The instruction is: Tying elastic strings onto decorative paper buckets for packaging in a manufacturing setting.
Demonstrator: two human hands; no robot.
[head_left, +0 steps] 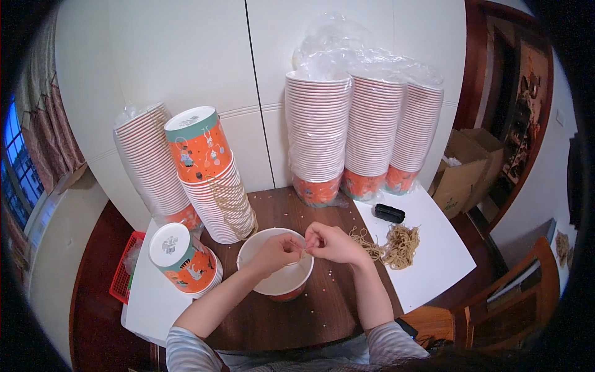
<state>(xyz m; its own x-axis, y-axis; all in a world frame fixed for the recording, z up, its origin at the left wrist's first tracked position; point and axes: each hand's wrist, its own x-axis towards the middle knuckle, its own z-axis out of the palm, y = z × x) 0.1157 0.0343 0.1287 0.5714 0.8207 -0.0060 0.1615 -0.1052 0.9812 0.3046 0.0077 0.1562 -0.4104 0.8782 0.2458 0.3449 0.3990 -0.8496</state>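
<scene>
Working over the open white-and-orange paper bowl (277, 265) at the centre of the dark wooden surface (322, 310), both hands meet just above its rim at roughly 1 o'clock. The left hand (277, 253) and right hand (331, 243) each have thumb and forefinger pressed together, pinching what appears to be a thin tan string (303, 250) between them; the strand is too fine to confirm its course.

Recommended practice for this step:
- Keep both pinches close together so the short span stays taut.
- Hold the work directly over the bowl rim, steadying the bowl with the wrists.
- Draw further strands from the string pile (396, 245), lying on the white board (434, 273) at 3 o'clock, one at a time to avoid tangles.

Near 9 o'clock an inverted bowl stack (184, 259) rests on its side. Farther out, at 10 to 11 o'clock, a stack wound with string (217, 186) leans; at 12 to 1 o'clock three tall wrapped stacks (365, 130) stand against the wall.
</scene>
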